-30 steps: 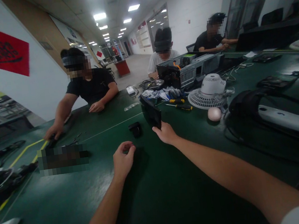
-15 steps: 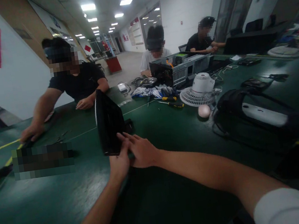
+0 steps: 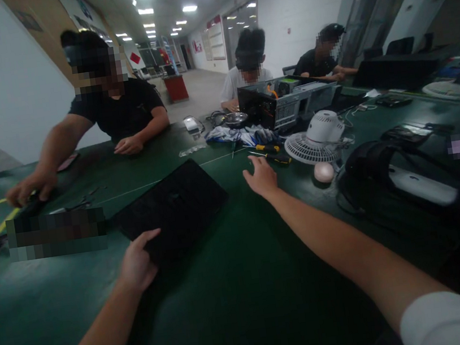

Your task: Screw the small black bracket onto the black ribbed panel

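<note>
A flat black rectangular panel (image 3: 174, 203), perhaps a small monitor, lies tilted across the green table in front of me. Its near left edge is in my left hand (image 3: 137, 262), thumb on the upper face and the other fingers mostly hidden below. My right hand (image 3: 261, 176) is off the panel, reaching out to its right with fingers apart and nothing in them. Closest to that hand are two yellow-and-black screwdrivers (image 3: 280, 157), just beyond its fingertips. I cannot make out whether the panel rests fully on the table.
Right of the screwdrivers stand a white fan part (image 3: 319, 137), a pink ball-like object (image 3: 323, 172) and a black headset (image 3: 410, 175). Behind are a crumpled cloth (image 3: 242, 135) and an open computer case (image 3: 288, 101). Several people sit around the table (image 3: 233, 320); one reaches in from the left.
The panel has gone from standing upright to lying nearly flat, shifted slightly left. My right hand has let go of it and moved right toward the screwdrivers; my left hand has moved left.
</note>
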Tool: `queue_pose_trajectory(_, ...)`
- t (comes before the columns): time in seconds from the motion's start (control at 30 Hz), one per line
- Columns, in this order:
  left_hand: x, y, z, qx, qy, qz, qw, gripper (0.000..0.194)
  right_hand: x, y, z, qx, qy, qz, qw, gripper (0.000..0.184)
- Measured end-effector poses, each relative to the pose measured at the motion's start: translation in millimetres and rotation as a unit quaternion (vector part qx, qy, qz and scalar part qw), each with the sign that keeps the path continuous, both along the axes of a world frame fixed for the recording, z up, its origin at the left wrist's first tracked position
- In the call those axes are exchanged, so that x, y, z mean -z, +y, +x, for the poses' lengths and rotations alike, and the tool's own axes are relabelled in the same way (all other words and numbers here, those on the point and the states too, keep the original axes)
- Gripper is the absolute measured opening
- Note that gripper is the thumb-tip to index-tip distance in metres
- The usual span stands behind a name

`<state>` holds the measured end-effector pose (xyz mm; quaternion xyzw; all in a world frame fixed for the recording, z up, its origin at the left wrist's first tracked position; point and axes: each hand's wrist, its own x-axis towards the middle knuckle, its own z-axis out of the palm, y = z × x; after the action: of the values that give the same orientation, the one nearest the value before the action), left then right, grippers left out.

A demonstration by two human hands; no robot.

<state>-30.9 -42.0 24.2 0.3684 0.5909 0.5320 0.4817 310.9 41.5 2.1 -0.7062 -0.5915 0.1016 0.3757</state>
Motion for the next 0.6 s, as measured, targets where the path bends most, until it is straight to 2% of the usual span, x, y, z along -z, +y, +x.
queue_pose_trajectory(0.07, 0.0, -0.7, 1.7, 0.029, -0.017, -0.065, 0.997, 0.022, 1.6, 13.2, 12.8, 0.023, -0.026, -0.021, 0.999, 0.058)
queue_pose_trajectory(0.1, -1.0, -0.9, 3.2, 0.047, -0.021, -0.075, 0.996, 0.023, 2.4, 19.2, 17.3, 0.027, -0.04, -0.033, 0.998, 0.058)
queue_pose_trajectory(0.17, -3.1, -1.9, 6.6, 0.071, -0.022, -0.074, 0.995, 0.029, 4.6, 30.1, 22.9, 0.025, -0.071, -0.057, 0.996, 0.055)
queue_pose_trajectory(0.3, -2.1, -5.1, 11.7, 0.066, -0.079, -0.069, 0.992, 0.047, 10.6, 42.0, 23.3, 0.002, -0.122, -0.081, 0.989, 0.04)
queue_pose_trajectory(0.47, 3.1, -6.9, 13.4, 0.063, -0.107, -0.061, 0.99, 0.066, 18.1, 27.5, 13.7, -0.038, -0.144, -0.069, 0.986, 0.029)
queue_pose_trajectory(0.6, 3.1, -7.9, 13.0, 0.098, -0.098, -0.051, 0.989, 0.068, 23.9, 7.2, -0.9, -0.089, -0.125, -0.037, 0.987, 0.024)
